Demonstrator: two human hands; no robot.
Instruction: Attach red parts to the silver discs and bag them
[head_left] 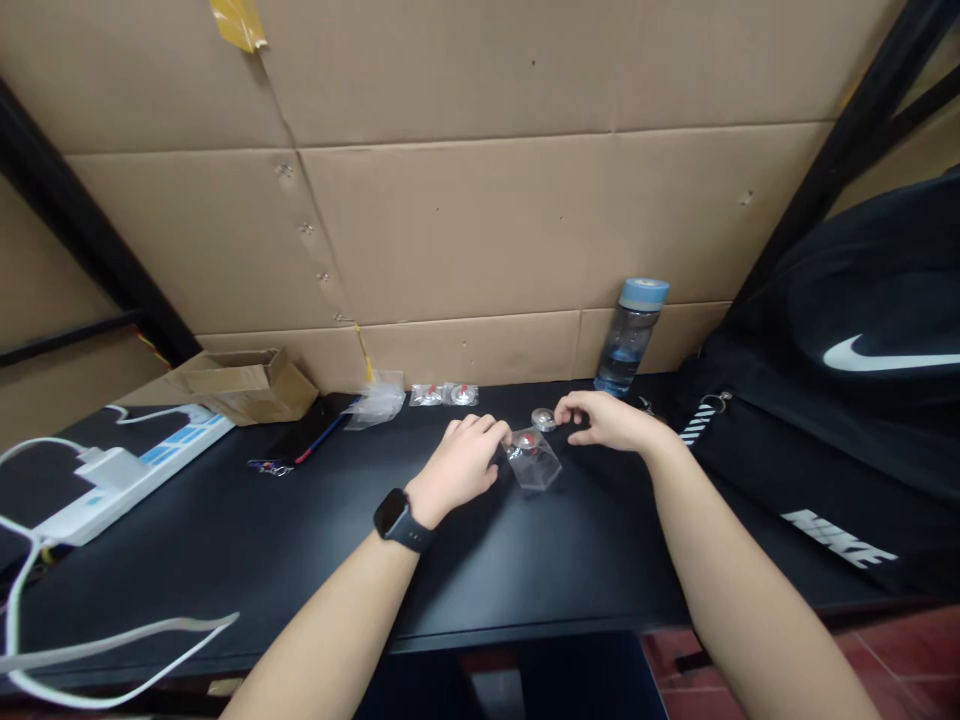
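My left hand (pixel 465 462), with a black smartwatch (pixel 401 520) on its wrist, is curled shut and pinches the edge of a small clear plastic bag (pixel 535 462) on the black table (pixel 315 540). A small round part with a red centre shows inside the bag. My right hand (pixel 604 420) is closed in a pinch just right of a small round silvery part (pixel 543 419), fingertips at its edge. Whether it grips that part I cannot make out.
Two more small bagged parts (pixel 444 395) and an empty clear bag (pixel 377 403) lie at the back by the cardboard wall. A water bottle (pixel 630 335) stands back right, a black sports bag (pixel 840 400) at right. A cardboard box (pixel 240 382), phone (pixel 311 428), white power strip (pixel 127 470) and cables fill the left.
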